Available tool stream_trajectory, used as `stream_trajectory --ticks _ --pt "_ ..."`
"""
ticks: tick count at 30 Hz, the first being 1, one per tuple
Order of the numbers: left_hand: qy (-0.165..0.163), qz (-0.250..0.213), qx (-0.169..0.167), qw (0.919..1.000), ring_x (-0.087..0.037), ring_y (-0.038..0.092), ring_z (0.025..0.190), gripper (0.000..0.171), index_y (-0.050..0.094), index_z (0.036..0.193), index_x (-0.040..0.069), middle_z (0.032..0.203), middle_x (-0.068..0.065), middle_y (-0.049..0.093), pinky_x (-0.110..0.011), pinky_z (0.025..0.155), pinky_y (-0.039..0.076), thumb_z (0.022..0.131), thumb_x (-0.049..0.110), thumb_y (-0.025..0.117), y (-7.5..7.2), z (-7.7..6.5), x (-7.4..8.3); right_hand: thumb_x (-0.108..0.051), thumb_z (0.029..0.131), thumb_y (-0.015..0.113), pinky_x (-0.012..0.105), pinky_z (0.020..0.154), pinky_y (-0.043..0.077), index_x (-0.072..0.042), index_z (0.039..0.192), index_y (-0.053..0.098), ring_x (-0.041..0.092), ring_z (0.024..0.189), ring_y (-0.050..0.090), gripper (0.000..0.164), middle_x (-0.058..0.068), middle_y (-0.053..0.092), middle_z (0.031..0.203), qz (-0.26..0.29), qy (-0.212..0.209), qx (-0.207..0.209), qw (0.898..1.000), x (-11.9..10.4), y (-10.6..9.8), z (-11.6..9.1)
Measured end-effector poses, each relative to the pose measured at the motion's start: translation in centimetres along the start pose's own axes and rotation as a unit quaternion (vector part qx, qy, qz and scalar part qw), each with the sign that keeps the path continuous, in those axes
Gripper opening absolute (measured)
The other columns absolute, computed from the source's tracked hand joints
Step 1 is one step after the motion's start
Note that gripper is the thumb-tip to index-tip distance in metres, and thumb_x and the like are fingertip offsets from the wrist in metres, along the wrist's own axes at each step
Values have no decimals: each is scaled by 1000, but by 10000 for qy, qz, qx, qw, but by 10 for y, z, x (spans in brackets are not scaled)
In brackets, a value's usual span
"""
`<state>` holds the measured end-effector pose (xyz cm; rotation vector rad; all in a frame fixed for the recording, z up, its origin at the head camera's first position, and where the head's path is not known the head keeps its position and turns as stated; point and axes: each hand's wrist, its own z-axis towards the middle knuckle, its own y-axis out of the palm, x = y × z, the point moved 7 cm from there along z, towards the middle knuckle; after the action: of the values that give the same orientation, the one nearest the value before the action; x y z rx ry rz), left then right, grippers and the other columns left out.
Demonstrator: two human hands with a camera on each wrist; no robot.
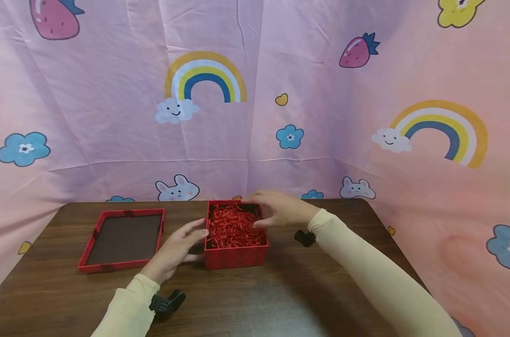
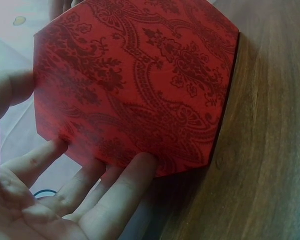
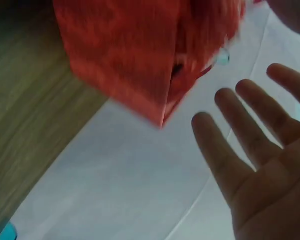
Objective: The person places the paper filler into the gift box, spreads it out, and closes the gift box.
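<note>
A red box (image 1: 236,258) with a dark paisley pattern stands on the table, its top uncovered and full of red shredded paper (image 1: 233,228). Along its left side my left hand (image 1: 176,245) touches the wall; the left wrist view shows the fingertips (image 2: 142,162) against the patterned side (image 2: 135,85). My right hand (image 1: 282,209) reaches over the box's right rim, above the shreds, with nothing in it. Its fingers (image 3: 239,117) are straight and spread beside the box corner in the right wrist view.
To the left, a red-rimmed lid (image 1: 115,267) lies with its dark inside facing up. Both rest on a brown wooden table (image 1: 238,304). Behind and to the right hangs a pastel cloth (image 1: 221,140) printed with rainbows, flowers and strawberries.
</note>
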<state>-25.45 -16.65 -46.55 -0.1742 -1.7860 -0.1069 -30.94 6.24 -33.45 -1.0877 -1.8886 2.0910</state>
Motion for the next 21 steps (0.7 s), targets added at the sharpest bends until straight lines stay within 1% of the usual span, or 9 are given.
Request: stream_trajectory --ticks 2,4,6,10,12,14,17,21 --pt "-8 -1 4 10000 -42 44 143 72 34 161 18 158 -21 41 -49 93 60 102 46 64 0 0 1 -37 96 75 40 115 44 -20 152 52 17 138 51 64 -1 54 150 -573 -172 -100 9982 -10 10 2" --pt "12 -9 -27 10000 -43 44 143 73 33 161 17 158 -22 40 -50 93 60 102 46 64 0 0 2 -43 97 72 41 114 45 -20 153 51 16 139 50 64 0 52 151 -775 -141 -285 9965 -19 24 6" --pt "20 -21 -39 10000 -42 45 142 73 33 161 17 158 -22 41 -50 93 60 102 46 64 0 1 2 -49 99 67 42 116 43 -22 155 48 17 143 47 66 0 49 155 -854 -31 -525 9950 -24 38 11" --pt "47 -47 -76 9999 -42 46 141 72 33 161 17 157 -22 43 -51 93 60 102 45 63 2 2 2 -61 103 49 44 121 37 -24 159 43 19 150 38 67 1 40 162 -692 403 -1058 9912 -24 62 19" --pt "53 -67 -80 9999 -42 45 142 72 33 162 16 158 -22 42 -51 93 59 103 44 63 2 1 2 -62 105 39 44 123 32 -23 159 41 20 153 32 67 2 36 165 -524 579 -1355 9877 -23 72 23" --pt "57 -67 -79 9999 -42 44 143 72 33 162 16 158 -22 42 -52 94 59 103 44 63 2 1 2 -61 107 31 43 125 28 -22 159 41 20 155 28 66 1 36 165 -367 682 -1567 9846 -21 80 28" --pt "66 -74 -63 9999 -42 45 143 71 33 161 16 158 -22 41 -52 94 59 103 44 63 1 0 2 -60 108 24 40 126 25 -20 159 43 19 156 25 67 -1 38 165 -152 755 -1716 9822 -21 86 35" --pt "48 -91 -57 9999 -42 46 142 71 34 161 16 157 -22 41 -53 94 59 103 44 63 0 0 2 -64 107 22 39 126 26 -21 158 44 17 155 27 70 -2 41 163 -67 775 -1732 9818 -21 87 39"
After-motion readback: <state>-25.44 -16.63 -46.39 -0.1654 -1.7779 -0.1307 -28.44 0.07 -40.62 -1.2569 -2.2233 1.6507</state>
